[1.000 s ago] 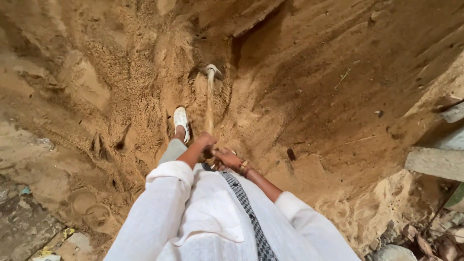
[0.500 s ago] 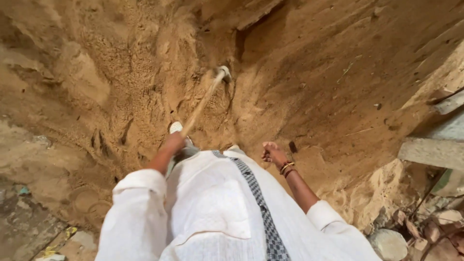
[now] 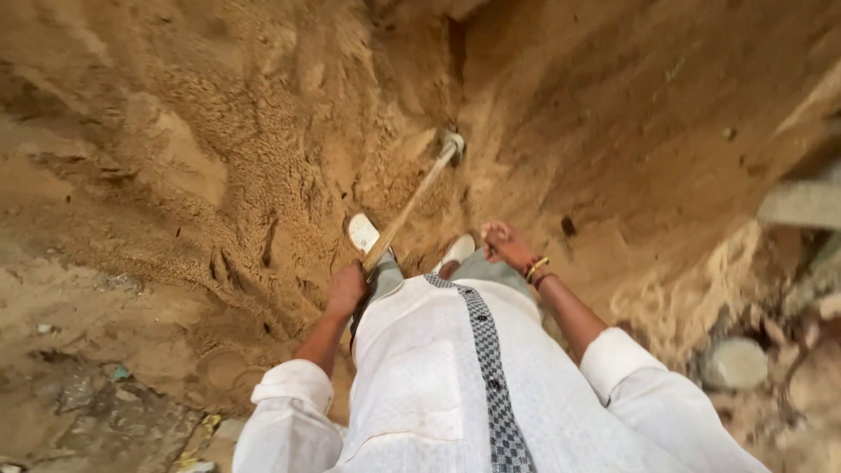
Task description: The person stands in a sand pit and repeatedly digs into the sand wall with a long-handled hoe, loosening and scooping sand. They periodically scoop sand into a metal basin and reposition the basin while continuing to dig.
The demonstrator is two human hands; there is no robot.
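Observation:
My left hand [image 3: 345, 289] grips the near end of a long wooden handle [image 3: 410, 210]. The handle runs up and to the right to a pale metal head [image 3: 453, 143] resting in the sand. My right hand [image 3: 504, 243] is off the handle and hangs loosely curled beside my right leg; it holds nothing, and bangles ring its wrist. My two feet in white shoes [image 3: 363, 233] stand on the sand just beyond my hands. My white shirt with a checked front band [image 3: 486, 368] fills the lower middle.
A steep bank of loose brown sand [image 3: 219, 131] rises on all sides. Grey rubble and scraps [image 3: 96, 412] lie at the lower left. Stones and a pale slab [image 3: 802, 206] sit at the right edge.
Both hands held the handle a second ago. My right hand has let go and swung right. The tool head has shifted to the right in the sand.

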